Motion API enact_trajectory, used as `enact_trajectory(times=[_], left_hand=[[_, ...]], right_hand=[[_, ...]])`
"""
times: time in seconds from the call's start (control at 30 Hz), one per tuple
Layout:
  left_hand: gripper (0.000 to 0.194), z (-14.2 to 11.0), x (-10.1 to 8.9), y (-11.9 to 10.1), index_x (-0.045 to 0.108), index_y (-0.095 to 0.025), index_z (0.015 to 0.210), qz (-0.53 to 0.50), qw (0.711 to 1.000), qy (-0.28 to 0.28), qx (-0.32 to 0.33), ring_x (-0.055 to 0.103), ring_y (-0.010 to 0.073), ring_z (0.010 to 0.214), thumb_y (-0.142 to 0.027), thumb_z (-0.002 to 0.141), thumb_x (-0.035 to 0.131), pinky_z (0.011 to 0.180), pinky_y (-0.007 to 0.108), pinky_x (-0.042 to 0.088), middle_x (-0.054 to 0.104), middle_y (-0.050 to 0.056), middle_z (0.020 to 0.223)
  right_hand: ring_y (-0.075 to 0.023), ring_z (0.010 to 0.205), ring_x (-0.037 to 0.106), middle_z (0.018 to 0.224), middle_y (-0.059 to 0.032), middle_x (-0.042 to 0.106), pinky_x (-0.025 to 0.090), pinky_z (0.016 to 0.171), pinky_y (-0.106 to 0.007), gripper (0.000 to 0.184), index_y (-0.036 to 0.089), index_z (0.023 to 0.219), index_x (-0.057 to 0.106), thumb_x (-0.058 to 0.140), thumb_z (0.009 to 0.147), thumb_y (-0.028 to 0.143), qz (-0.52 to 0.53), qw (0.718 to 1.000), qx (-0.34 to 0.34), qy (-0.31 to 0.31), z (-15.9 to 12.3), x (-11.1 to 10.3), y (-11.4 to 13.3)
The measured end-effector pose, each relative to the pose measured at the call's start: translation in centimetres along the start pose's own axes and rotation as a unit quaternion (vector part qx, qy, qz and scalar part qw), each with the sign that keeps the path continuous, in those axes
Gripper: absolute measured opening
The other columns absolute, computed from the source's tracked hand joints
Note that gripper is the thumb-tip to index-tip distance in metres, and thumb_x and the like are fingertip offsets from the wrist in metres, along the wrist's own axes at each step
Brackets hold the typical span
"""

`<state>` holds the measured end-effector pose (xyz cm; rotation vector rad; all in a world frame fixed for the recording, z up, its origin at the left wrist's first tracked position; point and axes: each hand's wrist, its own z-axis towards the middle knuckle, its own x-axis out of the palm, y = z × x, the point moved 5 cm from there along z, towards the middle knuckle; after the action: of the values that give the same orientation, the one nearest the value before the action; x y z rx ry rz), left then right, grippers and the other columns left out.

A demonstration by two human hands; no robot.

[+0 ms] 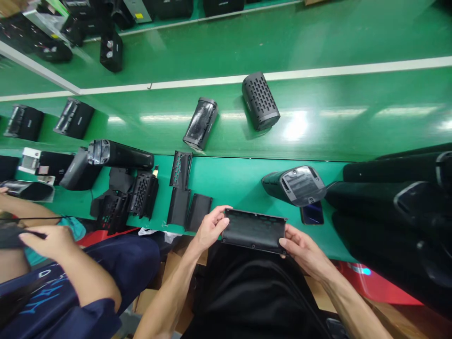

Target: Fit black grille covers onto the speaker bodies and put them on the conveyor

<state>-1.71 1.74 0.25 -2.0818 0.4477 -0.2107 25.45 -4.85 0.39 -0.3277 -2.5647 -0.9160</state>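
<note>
Between my two hands is a black plastic speaker shell (254, 230), its hollow inner side facing up, held above my lap at the bench's front edge. My left hand (212, 228) grips its left end, thumb on top and fingers beneath. My right hand (298, 245) pinches the right end, with the thumb at the lower right corner. Just left of the shell lie two flat black panels (198, 212) and a slotted grille panel (181, 168). To the upper right, a black speaker body (294, 185) lies on its side with a grey end facing me.
Two speakers, one glossy (200, 123) and one slotted (261, 101), lie on the green conveyor surface (353, 113). Slotted black parts (143, 193) are piled left. A phone (312, 213) lies by large black cylinders (384, 202) at right. A co-worker's arm (76, 263) is at left.
</note>
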Motion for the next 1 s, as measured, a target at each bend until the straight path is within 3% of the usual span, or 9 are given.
enact_trajectory(times=[0.2,0.73,1.0], left_hand=[[0.061,0.3,0.3,0.3,0.062,-0.012,0.132,-0.021,1.000,-0.010,-0.006,0.029,0.0110,0.060,-0.059,0.095,0.064,0.060,0.025,0.025,0.030,-0.008,0.067],[0.063,1.4,-0.1,2.0,0.062,-0.012,0.130,-0.060,0.998,-0.008,-0.021,0.033,0.0112,0.063,-0.063,0.092,0.066,0.061,0.024,0.026,0.036,-0.006,0.069],[0.074,1.7,-0.1,3.4,0.065,-0.012,0.128,-0.101,0.994,-0.033,-0.029,0.039,0.0112,0.063,-0.072,0.086,0.068,0.063,0.025,0.032,0.044,-0.005,0.070]], right_hand=[[-0.0116,0.050,0.045,0.060,0.0037,0.055,0.042,0.049,-0.026,0.048,0.021,0.081,0.063,0.082,0.081,0.065,-0.004,0.998,0.013,-0.057,0.7,-0.6,-1.2],[-0.0115,0.046,0.043,0.056,0.0035,0.050,0.040,0.043,-0.026,0.058,0.021,0.067,0.057,0.083,0.074,0.073,-0.030,0.994,0.023,-0.101,1.1,-0.4,-1.0],[-0.0123,0.047,0.043,0.055,0.0027,0.049,0.041,0.047,-0.028,0.058,0.022,0.064,0.057,0.078,0.079,0.074,-0.070,0.991,0.018,-0.110,1.3,-1.8,-1.8]])
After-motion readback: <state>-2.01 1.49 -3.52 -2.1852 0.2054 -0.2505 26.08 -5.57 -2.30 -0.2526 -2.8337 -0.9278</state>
